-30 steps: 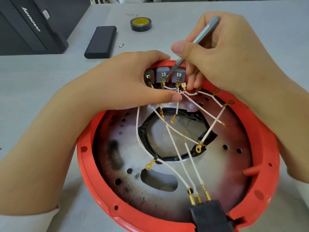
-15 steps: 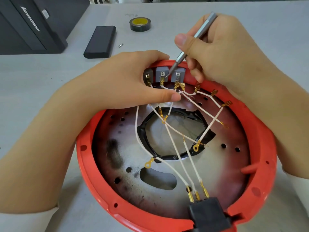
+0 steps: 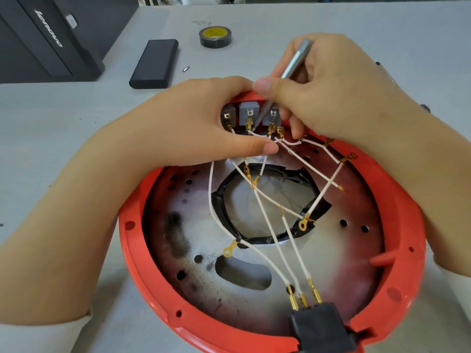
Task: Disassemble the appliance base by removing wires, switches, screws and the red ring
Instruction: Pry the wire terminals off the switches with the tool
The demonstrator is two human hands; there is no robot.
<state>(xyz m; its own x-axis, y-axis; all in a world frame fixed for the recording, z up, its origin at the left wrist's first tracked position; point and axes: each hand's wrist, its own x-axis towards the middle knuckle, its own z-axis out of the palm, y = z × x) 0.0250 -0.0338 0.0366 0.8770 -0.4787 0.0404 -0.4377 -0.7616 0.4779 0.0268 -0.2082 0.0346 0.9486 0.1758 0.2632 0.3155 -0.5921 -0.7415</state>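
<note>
Your grey table (image 3: 331,26) carries the round appliance base (image 3: 204,296) lying flat and open side up, its red ring (image 3: 405,225) running round the metal plate, with the black connector block (image 3: 321,329) at the near edge and the switches at the far edge. Your left hand (image 3: 193,123) reaches in from the left, fingers curled over the far rim and thumb laid inside, gripping the base beside the grey switches (image 3: 249,113). Your right hand (image 3: 328,90) comes from the right, fingers clamped round the screwdriver (image 3: 288,70). Its long axis slants from upper right down to lower left, tip pointing at the terminals between two switches. White wires (image 3: 270,225) fan from the switches towards the connector block. Behind lie a black case (image 3: 155,63), a tape roll (image 3: 215,36) and a small loose bit (image 3: 186,69).
</note>
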